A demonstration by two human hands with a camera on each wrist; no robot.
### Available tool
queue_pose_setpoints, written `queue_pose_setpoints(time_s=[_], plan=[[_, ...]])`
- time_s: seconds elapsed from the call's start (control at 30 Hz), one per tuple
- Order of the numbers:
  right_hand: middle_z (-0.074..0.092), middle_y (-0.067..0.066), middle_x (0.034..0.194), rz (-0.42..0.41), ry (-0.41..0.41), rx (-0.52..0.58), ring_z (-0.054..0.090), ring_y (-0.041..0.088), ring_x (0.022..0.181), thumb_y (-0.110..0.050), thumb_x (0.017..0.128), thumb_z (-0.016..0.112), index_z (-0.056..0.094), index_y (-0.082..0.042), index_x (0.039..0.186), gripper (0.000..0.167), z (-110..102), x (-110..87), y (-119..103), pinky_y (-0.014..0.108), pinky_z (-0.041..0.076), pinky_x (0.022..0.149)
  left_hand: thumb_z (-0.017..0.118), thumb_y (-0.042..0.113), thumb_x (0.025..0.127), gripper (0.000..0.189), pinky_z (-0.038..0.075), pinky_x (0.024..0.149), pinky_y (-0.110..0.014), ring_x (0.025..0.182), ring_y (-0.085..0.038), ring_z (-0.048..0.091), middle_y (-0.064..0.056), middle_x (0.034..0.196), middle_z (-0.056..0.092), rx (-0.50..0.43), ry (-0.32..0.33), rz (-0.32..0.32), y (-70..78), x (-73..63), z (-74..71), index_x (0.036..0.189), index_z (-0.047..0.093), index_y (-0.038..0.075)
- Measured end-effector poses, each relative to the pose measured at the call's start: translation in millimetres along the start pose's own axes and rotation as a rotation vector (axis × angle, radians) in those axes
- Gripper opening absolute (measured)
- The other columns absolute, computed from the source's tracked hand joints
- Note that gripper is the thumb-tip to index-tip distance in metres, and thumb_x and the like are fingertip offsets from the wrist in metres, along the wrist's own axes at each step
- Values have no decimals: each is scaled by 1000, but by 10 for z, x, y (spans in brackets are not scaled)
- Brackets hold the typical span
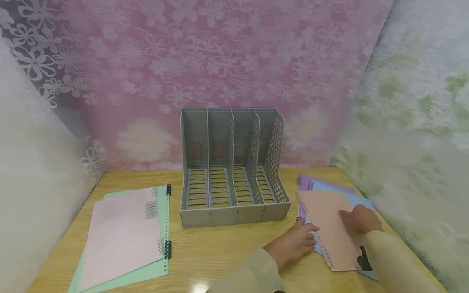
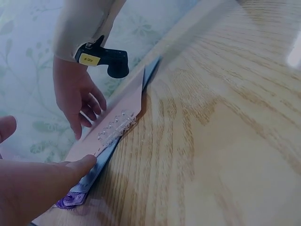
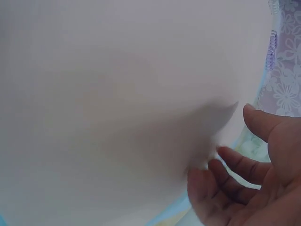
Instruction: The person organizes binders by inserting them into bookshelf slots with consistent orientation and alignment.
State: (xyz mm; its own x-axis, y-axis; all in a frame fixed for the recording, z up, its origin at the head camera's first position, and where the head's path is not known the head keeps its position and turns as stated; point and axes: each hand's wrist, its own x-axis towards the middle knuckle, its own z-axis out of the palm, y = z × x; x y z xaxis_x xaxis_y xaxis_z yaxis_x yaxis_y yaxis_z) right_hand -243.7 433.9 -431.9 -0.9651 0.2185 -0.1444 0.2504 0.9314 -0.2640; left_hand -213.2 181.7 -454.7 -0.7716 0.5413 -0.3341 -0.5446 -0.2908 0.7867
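A peach loose-leaf notebook (image 1: 326, 228) lies over a light blue notebook (image 1: 360, 200) and a purple notebook (image 1: 301, 181), fanned at the right side of the table. My left hand (image 1: 294, 244) is at their ring-bound left edge; in the left wrist view its extended finger (image 2: 80, 165) reaches the peach notebook's clear rings (image 2: 115, 127). Over the right part of the peach cover hovers my right hand (image 1: 363, 219), its shadow falling on it. The right wrist view shows that hand's fingers (image 3: 202, 188) loosely bent, thumb apart, holding nothing.
A grey four-slot file rack (image 1: 236, 216) stands at the back middle of the wooden table (image 1: 205, 252). On the left, a pink notebook (image 1: 121, 236) lies on a green notebook (image 1: 165, 228) with black rings. Floral cloth walls (image 1: 234, 53) border the back and sides.
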Motion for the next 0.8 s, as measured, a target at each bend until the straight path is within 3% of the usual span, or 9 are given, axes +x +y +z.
queue_pose_setpoints(time_s=[0.2, 0.3, 0.5, 0.8], plan=[[58, 35, 89, 53, 16, 5, 60, 46, 77, -42, 94, 55, 54, 21, 102, 64, -28, 63, -67, 53, 49, 63, 60, 6, 88, 75, 27, 108, -63, 127, -57, 38, -46, 133, 37, 6, 16, 41, 50, -4, -27, 151, 20, -1], [58, 36, 90, 60, 18, 10, 59, 47, 79, -44, 94, 55, 54, 21, 103, 65, -17, 69, -47, 53, 50, 63, 61, 6, 87, 75, 28, 108, -62, 126, -56, 39, -45, 133, 38, 3, 15, 45, 34, 13, -21, 151, 21, -1], [59, 29, 86, 42, 11, 48, 60, 39, 75, -42, 95, 54, 52, 19, 101, 61, 5, 55, 14, 50, 49, 63, 60, 5, 89, 76, 27, 108, -63, 127, -56, 39, -45, 133, 38, -9, 3, 34, -15, 37, -24, 152, 18, -2], [58, 32, 89, 68, 2, 60, 60, 41, 78, -44, 96, 50, 50, 19, 103, 63, -16, -15, 89, 50, 48, 66, 58, 7, 89, 74, 28, 108, -63, 126, -54, 41, -43, 130, 44, -21, -6, 23, -82, 60, -1, 151, 19, -4]])
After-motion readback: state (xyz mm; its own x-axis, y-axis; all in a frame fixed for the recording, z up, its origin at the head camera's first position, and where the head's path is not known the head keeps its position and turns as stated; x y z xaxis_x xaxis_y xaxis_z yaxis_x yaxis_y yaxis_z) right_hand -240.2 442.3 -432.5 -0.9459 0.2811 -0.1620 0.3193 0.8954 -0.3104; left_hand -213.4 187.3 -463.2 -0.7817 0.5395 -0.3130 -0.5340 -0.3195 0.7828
